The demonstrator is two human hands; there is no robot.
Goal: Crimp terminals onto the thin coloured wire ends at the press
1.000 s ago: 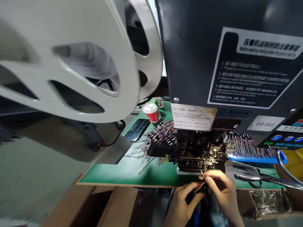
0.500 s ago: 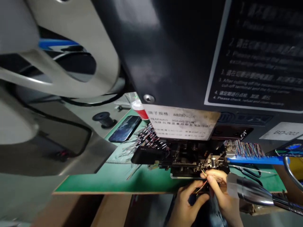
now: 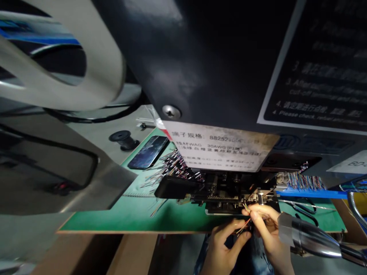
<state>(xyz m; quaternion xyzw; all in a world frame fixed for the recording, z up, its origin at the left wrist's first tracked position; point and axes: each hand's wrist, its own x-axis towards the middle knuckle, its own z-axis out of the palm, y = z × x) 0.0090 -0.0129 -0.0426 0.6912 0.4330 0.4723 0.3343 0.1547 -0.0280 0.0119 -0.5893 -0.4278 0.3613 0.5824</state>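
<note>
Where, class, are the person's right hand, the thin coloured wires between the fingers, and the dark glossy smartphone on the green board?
Right hand point(image 3: 268, 229): head view, on the middle of the hand.
Thin coloured wires point(image 3: 243, 227): head view, on the strands below the fingertips.
Dark glossy smartphone point(image 3: 148, 152): head view, on its screen.

Thin orange and yellow wires point(image 3: 243, 227), slightly fanned

A phone point(image 3: 148, 152) lies on the board point(image 3: 100, 219), left of the crimping machine point(image 3: 223, 193). Scissors point(image 3: 305, 209) lie to its right.
</note>
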